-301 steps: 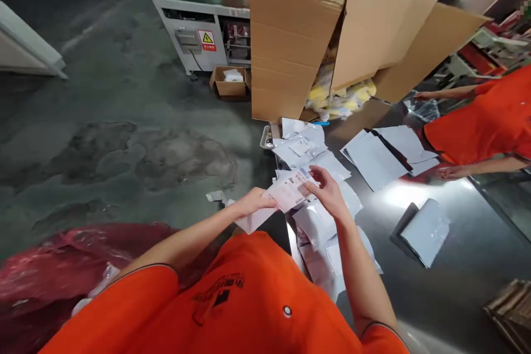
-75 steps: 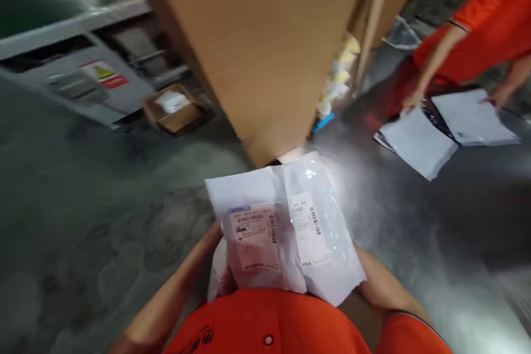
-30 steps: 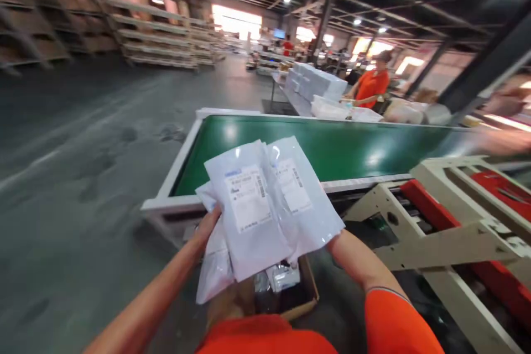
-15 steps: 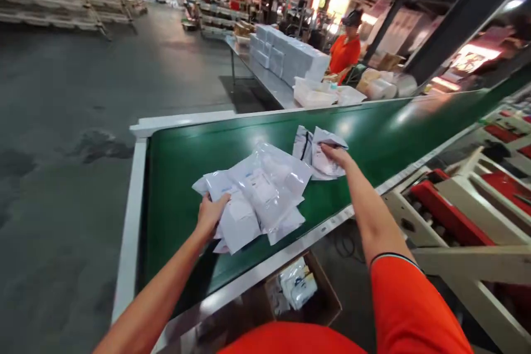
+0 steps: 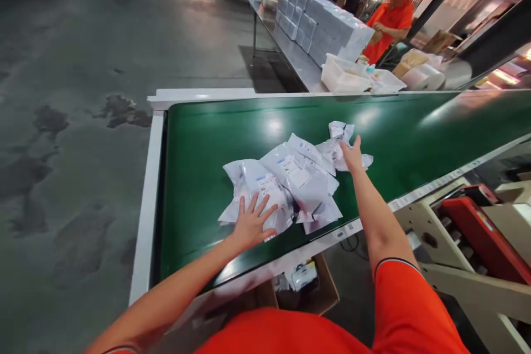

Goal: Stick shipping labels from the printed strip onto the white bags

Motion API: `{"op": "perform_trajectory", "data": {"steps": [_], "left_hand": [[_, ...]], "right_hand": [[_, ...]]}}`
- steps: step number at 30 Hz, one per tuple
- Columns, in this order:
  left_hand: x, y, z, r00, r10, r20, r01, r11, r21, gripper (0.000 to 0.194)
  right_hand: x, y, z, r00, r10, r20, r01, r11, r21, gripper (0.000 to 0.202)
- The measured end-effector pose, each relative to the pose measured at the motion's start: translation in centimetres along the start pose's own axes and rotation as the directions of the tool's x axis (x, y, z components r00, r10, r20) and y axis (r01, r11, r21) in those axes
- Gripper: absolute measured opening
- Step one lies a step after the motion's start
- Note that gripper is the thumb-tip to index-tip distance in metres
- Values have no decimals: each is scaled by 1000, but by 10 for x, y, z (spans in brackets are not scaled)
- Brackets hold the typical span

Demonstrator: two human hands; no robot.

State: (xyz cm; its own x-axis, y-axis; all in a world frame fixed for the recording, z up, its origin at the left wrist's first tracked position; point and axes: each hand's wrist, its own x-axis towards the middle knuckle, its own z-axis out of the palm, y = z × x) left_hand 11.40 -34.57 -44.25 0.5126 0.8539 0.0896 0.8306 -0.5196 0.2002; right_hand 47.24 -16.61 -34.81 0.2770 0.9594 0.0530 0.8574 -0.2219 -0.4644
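Several white plastic mailing bags (image 5: 301, 174) with printed labels lie in an overlapping pile on a green conveyor belt (image 5: 199, 138). My left hand (image 5: 252, 224), fingers spread wide, rests on the near left side of the pile. At the pile's far right, my right hand (image 5: 352, 154) is open over smaller crumpled white bags (image 5: 341, 131), thumb and fingers apart. Part of those smaller bags is hidden beneath it.
An open cardboard box (image 5: 327, 287) with packages stands below the belt's near edge. Beyond the belt, a metal table (image 5: 286, 55) carries stacked white boxes (image 5: 323, 22) and white bins (image 5: 344, 74). A co-worker in orange (image 5: 392, 22) stands behind it. Red-and-cream machinery (image 5: 481, 232) is at right.
My left hand has let go of the bag edge and now lies spread on the pile. My right hand has released the bag it gripped. The bags sit closer together; the view has tilted down.
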Motion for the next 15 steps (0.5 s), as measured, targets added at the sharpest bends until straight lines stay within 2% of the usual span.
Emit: {"op": "perform_trajectory", "data": {"steps": [2,5,8,10,12,15], "left_hand": [[15,8,14,996,1,85,-1,1000,2,71],[23,14,29,997,-1,71,-3,999,43,72],[8,16,40,1000,-29,3,29,996,80,68],[-7,13,47,996,-76,-38,80,991,111,67],[-17,9,51,991,-115,-68,123,984,127,66],[-10,-1,43,989,-132,-68,138,985,103,60]], "right_hand": [[-17,-11,25,991,-111,68,113,993,-21,65],[-44,-16,63,947,-205,245,226,972,-58,53],[-47,-6,83,947,-52,316,113,978,-176,45],[-38,7,81,960,85,267,-20,971,-237,48],[-28,24,70,966,189,178,-143,960,-242,51],[-27,55,47,951,301,68,-283,938,-200,56]]}}
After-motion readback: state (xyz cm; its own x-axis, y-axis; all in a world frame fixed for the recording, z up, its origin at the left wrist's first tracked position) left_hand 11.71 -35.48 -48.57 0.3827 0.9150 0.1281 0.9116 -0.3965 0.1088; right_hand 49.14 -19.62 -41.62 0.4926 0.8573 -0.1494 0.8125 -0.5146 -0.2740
